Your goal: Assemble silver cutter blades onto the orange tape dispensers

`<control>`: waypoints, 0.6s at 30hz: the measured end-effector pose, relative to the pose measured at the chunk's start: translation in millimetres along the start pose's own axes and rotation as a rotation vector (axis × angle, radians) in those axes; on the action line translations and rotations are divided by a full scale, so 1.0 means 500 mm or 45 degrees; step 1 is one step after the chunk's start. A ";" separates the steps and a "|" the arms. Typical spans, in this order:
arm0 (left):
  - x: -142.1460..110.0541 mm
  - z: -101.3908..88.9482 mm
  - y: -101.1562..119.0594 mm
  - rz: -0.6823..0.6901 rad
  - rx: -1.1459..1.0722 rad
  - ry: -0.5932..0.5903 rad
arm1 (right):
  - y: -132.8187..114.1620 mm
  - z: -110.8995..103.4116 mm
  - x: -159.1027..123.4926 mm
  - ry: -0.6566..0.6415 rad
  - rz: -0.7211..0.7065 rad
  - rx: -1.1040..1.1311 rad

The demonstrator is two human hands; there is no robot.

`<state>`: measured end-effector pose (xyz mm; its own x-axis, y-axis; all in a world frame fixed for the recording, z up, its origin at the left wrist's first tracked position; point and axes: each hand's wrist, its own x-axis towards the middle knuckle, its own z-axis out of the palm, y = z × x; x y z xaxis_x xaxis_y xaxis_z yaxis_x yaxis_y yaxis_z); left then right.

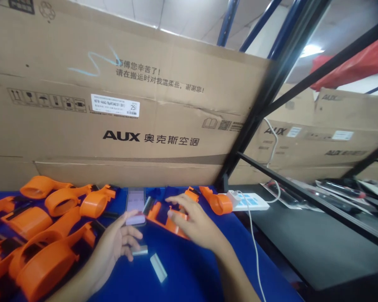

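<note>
My right hand [193,218] is closed around an orange plastic tape dispenser [176,228], its fingers hiding part of the ring. A pale grey strip [148,205] stands at the dispenser's left end. To the left, my left hand [116,241] has its fingers apart and loosely bent, with nothing seen in it. Its fingertips are near a phone [135,201] lying at the back of the blue table [189,277]. Two short pale strips lie below: one strip [140,251] beside my left fingers, another strip [158,267] nearer me.
Several orange tape dispensers [47,268] are heaped on the left. Another dispenser [220,203] lies at the back right, beside a white power strip [250,202] with a cable [255,251]. A large cardboard sheet [129,159] stands behind; a black metal frame [255,109] rises at right.
</note>
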<state>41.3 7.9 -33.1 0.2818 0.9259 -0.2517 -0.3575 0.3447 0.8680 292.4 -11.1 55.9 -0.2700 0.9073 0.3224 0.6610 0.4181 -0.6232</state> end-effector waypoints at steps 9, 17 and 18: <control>0.003 -0.012 -0.001 0.221 0.042 0.080 | 0.044 -0.009 -0.008 -0.219 0.288 -0.263; 0.002 -0.011 -0.002 0.225 0.046 0.091 | 0.070 -0.032 0.005 0.221 0.376 -0.462; 0.002 -0.011 -0.002 0.235 0.042 0.099 | 0.083 -0.043 0.006 0.461 0.418 -0.547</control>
<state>36.8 9.3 -36.7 0.1440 0.9825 -0.1182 -0.3669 0.1639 0.9157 334.2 8.1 46.5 0.1977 0.8808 0.4302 0.9102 -0.0019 -0.4142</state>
